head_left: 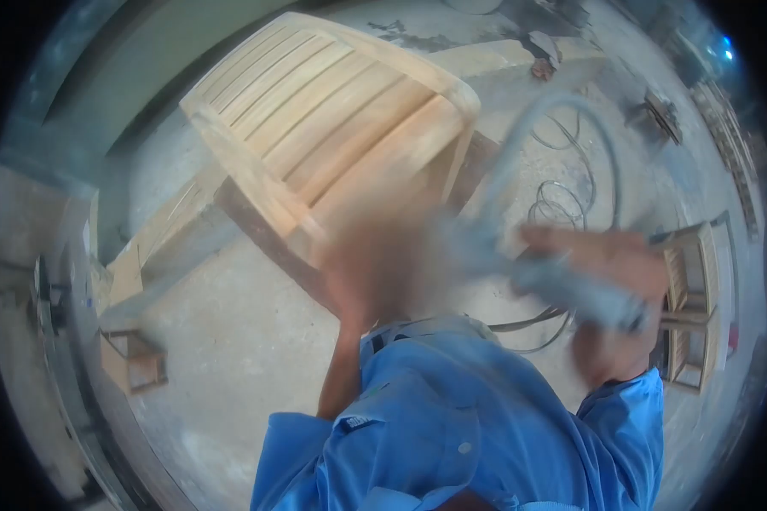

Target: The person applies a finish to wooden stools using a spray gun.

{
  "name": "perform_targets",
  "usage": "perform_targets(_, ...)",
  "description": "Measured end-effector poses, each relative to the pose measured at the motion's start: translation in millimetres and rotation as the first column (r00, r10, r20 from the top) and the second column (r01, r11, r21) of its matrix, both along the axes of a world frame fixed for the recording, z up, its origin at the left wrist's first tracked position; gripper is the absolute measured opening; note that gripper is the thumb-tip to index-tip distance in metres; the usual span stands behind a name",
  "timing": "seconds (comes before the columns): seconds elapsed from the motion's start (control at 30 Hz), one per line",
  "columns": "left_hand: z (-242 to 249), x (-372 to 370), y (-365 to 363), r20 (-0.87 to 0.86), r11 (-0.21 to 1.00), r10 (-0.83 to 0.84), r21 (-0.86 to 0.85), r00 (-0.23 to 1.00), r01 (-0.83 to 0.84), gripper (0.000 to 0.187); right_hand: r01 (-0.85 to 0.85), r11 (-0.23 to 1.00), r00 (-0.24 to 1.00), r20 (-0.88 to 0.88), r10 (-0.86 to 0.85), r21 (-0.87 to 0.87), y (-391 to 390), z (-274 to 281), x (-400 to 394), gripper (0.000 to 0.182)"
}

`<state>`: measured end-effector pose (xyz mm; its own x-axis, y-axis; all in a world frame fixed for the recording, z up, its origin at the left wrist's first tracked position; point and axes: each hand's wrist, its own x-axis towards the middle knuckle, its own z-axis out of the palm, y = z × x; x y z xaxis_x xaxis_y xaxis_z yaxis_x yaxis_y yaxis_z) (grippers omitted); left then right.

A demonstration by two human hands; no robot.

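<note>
My right hand [626, 277] is wrapped round the body of a grey air tool [571, 294], which is blurred by motion. From the tool a grey hose [562, 100] arches up and back down to the right. My left hand [345, 277] is at the tool's front end, near the closest corner of a pale wooden slatted panel [332, 111]; its fingers are smeared. A round brownish blur [392, 255] lies between the left hand and the tool. The panel has a rounded frame and rests tilted on a dark support [273, 247].
Coils of thin hose [562, 200] lie on the concrete floor [230, 341] beyond the tool. Small wooden frames stand at the right [690, 307], and another wooden frame [134, 362] is at the lower left. A low ledge [166, 238] runs behind the panel.
</note>
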<state>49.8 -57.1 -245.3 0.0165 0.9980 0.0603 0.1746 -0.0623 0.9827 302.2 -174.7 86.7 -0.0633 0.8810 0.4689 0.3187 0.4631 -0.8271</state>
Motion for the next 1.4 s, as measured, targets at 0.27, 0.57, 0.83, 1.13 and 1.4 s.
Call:
perform_targets(0.27,119,-84,144,-0.055,0.893,0.233,0.407,0.971,-0.192,0.036,0.661,0.748,0.75,-0.107,-0.653,0.067,11,-60,12,0.075)
perform_targets(0.57,243,-87,278,-0.005,0.934,0.291,0.216,0.957,-0.284,0.036,0.43,0.903,0.847,-0.347,-0.402,0.005,55,-182,-26,0.059)
perform_targets(0.83,221,-110,354,-0.084,0.936,0.348,0.092,0.934,-0.34,0.055,0.316,0.943,0.816,-0.476,-0.328,-0.108,123,-227,-72,0.051)
perform_targets(1.13,248,-122,401,-0.137,0.939,0.345,0.063,0.929,-0.339,0.061,0.407,0.913,0.76,-0.554,-0.34,-0.001,167,-252,-98,0.049)
perform_targets(1.4,256,-128,423,-0.172,0.947,0.32,0.011,0.932,-0.322,0.062,0.439,0.896,0.73,-0.608,-0.313,0.067,203,-258,-126,0.056)
